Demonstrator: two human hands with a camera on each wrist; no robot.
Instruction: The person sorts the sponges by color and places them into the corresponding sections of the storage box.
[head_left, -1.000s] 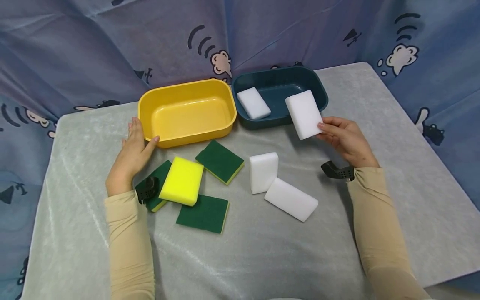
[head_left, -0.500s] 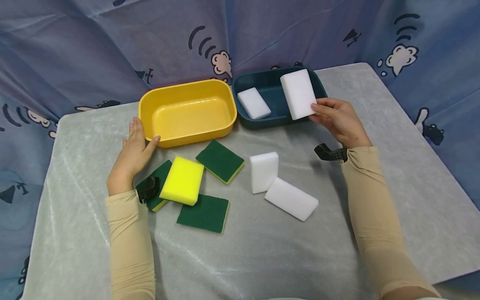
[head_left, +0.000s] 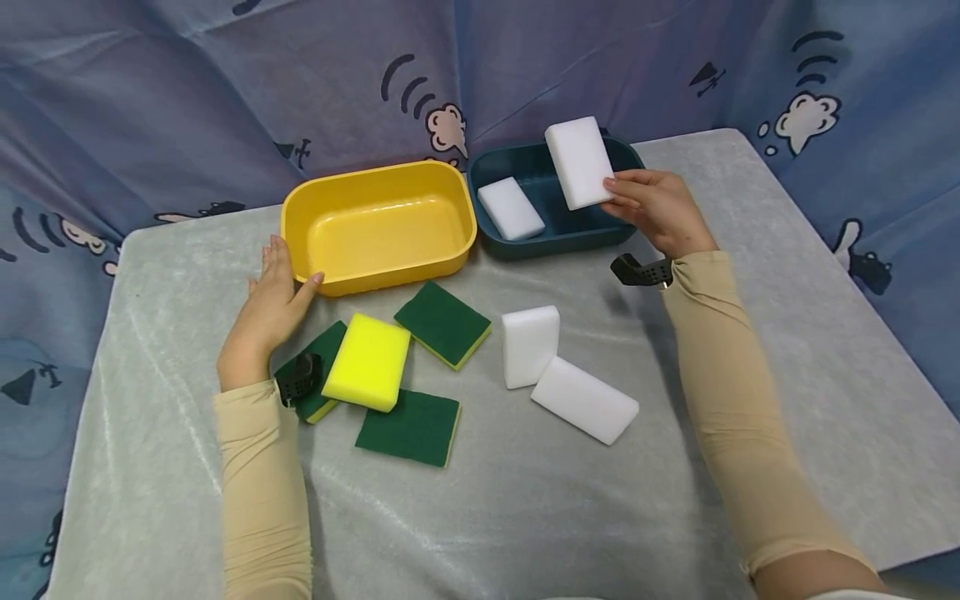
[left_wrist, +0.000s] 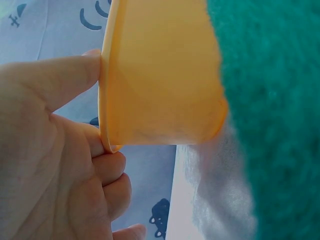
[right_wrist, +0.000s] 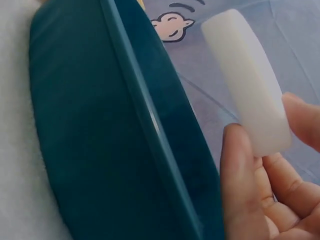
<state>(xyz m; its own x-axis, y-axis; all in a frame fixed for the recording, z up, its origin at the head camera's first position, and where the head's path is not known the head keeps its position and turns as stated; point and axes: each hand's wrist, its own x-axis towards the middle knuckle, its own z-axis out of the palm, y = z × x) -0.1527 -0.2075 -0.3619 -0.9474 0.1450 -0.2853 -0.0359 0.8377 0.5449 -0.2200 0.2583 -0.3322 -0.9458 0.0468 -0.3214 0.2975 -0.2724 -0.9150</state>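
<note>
My right hand (head_left: pixel 660 208) pinches a white sponge (head_left: pixel 579 162) by its lower right edge, thumb and fingertips on opposite faces. That sponge (right_wrist: pixel 247 82) is held tilted above the dark teal tub (head_left: pixel 558 243), where another white sponge (head_left: pixel 512 208) lies at the left end. At the front left corner of the yellow tub (head_left: pixel 382 279), my left hand (head_left: pixel 266 312) rests with fairly straight fingers along the outside. In the left wrist view its thumb touches the rim of the yellow tub (left_wrist: pixel 160 75). No sponge is visible inside the yellow tub.
Two white sponges (head_left: pixel 528 346) (head_left: pixel 585 400) touch each other mid-table. Left of them lie green-and-yellow scouring sponges (head_left: pixel 442 323) (head_left: pixel 411 427) (head_left: pixel 322 354), one yellow side up (head_left: pixel 367 362) across others. A patterned curtain (head_left: pixel 337 75) hangs behind the table.
My right hand has carried the white sponge up and to the left, from the teal tub's front right edge to above its inside. The left hand has stayed at the yellow tub.
</note>
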